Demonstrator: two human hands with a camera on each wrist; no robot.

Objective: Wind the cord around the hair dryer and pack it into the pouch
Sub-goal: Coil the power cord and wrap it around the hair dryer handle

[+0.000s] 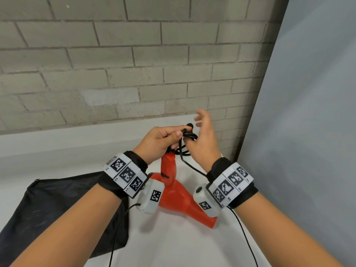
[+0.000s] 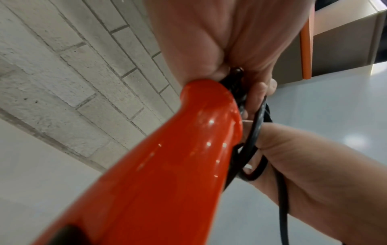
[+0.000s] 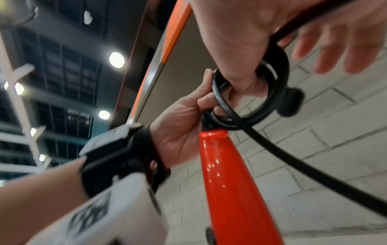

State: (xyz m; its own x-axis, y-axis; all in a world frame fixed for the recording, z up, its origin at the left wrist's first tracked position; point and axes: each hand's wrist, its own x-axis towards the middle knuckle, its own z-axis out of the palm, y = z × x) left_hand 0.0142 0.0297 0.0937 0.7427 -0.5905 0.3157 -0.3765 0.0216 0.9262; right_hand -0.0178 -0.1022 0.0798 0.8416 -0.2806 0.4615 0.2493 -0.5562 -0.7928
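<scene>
- The left hand holds a closed grip on coiled loops of the black rubber-sheathed cord, at the handle end of the glossy red plastic hair dryer.
- The right hand has its fingers spread; cord loops encircle its thumb.
- The hair dryer nozzle rests on the white table; the flat black fabric pouch lies left of the dryer.
- The wristbands hide part of the dryer body.

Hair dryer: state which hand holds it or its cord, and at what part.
The left hand grips the hair dryer at its handle end, pinching cord loops; the right hand has its thumb through them.
</scene>
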